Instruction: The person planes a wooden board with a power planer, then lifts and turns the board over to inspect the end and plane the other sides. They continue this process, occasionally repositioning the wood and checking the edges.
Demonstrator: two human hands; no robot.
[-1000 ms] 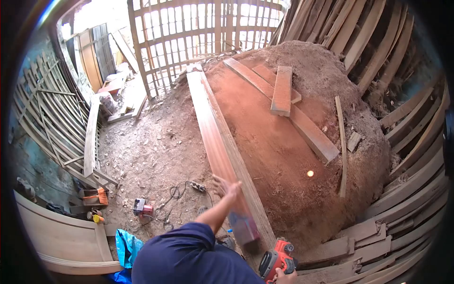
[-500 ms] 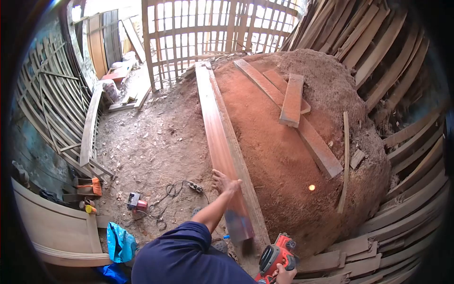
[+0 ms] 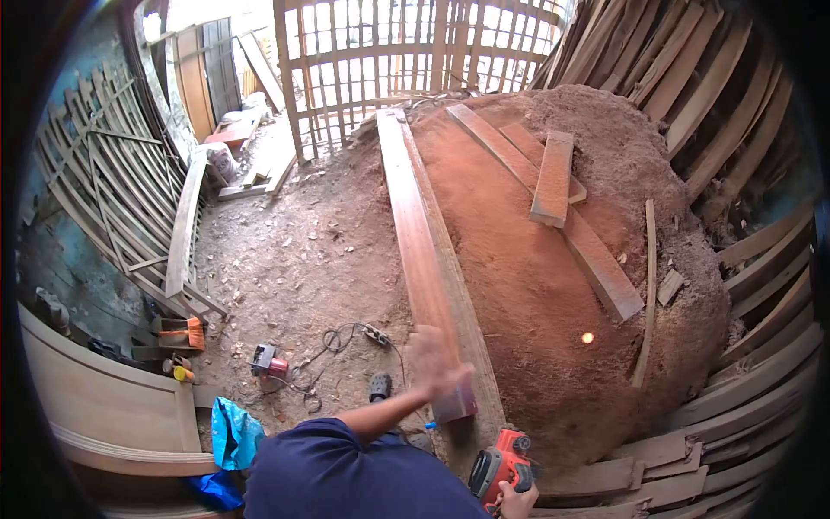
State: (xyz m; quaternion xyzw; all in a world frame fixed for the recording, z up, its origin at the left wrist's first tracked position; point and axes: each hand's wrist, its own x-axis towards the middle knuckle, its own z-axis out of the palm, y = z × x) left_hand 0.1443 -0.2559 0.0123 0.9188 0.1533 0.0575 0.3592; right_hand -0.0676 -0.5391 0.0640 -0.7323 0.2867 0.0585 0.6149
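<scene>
Faces a long reddish board (image 3: pixel 420 259) lying from twelve o'clock to nearly six. Has moved the left hand (image 3: pixel 438 367) nearer its close end since half a second ago, open and seemingly empty (too blurred to tell contact). Grips a red power tool (image 3: pixel 506 458) at five in the closed right hand (image 3: pixel 519 500).

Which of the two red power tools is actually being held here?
The red-and-black power tool at bottom centre, gripped by the right hand. The other red tool sits on the floor, beside a tangled cord, untouched.
</scene>
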